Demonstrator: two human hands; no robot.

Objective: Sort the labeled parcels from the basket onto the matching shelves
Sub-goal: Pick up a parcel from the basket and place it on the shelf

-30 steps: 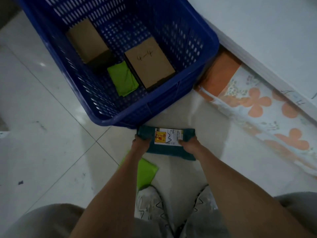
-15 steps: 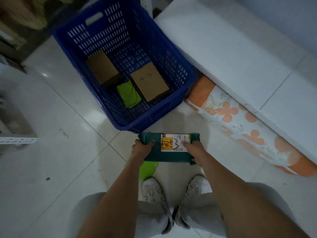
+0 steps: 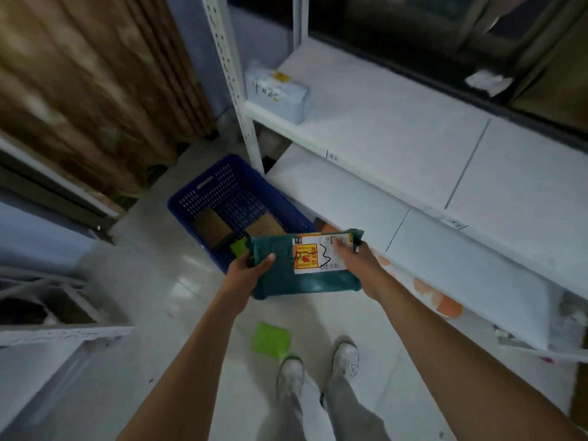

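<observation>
I hold a dark teal parcel [image 3: 305, 275] with a white and orange label, marked in black pen, level above the floor. My left hand [image 3: 248, 268] grips its left end and my right hand [image 3: 353, 262] grips its right end. Behind it stands the blue basket [image 3: 197, 202] holding two brown cardboard boxes [image 3: 211, 226] and a green packet [image 3: 239, 246]. White shelves [image 3: 397, 135] rise on the right in tiers. A pale wrapped parcel [image 3: 276, 90] with a label lies at the left end of the upper shelf.
A green packet [image 3: 271, 340] lies on the tiled floor by my white shoes [image 3: 345, 358]. An orange-flowered roll [image 3: 439, 300] sits under the lowest shelf. A white perforated upright [image 3: 232, 78] stands behind the basket. Another white rack [image 3: 63, 332] is at the left, and brown curtain at the back left.
The view has risen and pulled back, as from crouching to standing. The teal parcel has come up from near the floor with both hands still on it. Shelves are now in sight.
</observation>
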